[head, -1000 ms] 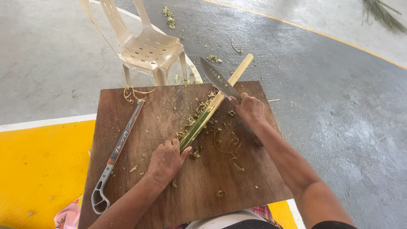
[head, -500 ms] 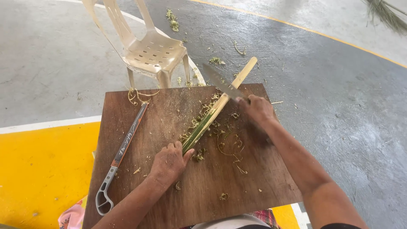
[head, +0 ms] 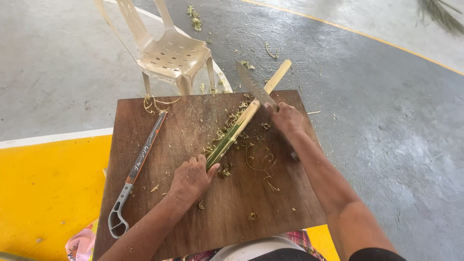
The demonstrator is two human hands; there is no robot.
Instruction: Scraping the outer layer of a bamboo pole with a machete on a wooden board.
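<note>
Mid-stripping step: left hand (head: 191,178) clamps the green end of the bamboo stalk (head: 244,121), lying diagonal on the wooden board (head: 145,145). Right hand (head: 286,117) is fisted around the knife (head: 255,86), blade raised just above the pale peeled section. Next stroke, I'd judge, needs a shallow angle away from the holding fingers; the sheathed blade (head: 140,169) lies unused at left.

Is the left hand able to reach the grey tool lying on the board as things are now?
Probably yes. The grey tool lies uncovered on the wooden board, left of the left hand, with nothing between them; but that hand grips the bamboo stick and must let go first.
</note>
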